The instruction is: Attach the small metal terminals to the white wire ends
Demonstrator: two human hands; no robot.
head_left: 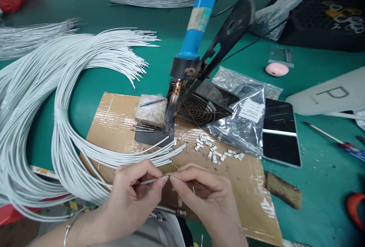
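Observation:
My left hand (pixel 134 197) pinches the end of a thin white wire (pixel 148 181) between thumb and forefinger. My right hand (pixel 199 192) meets it fingertip to fingertip, pinched on something small at the wire's tip that I cannot make out. Both hands hover over the near edge of a taped cardboard sheet (pixel 114 121). Just beyond them lie several white wire ends (pixel 168 152) and a scatter of small metal terminals (pixel 216 152). A blue-handled soldering iron (pixel 196 30) stands in its holder, tip down beside a grey block (pixel 151 110).
A large loop of white wires (pixel 42 106) fills the left of the green table. A bag of metal parts (pixel 245 121), a dark phone (pixel 281 133), a small fan grille (pixel 196 108), a screwdriver (pixel 336 142) and a pink object (pixel 276 69) lie to the right.

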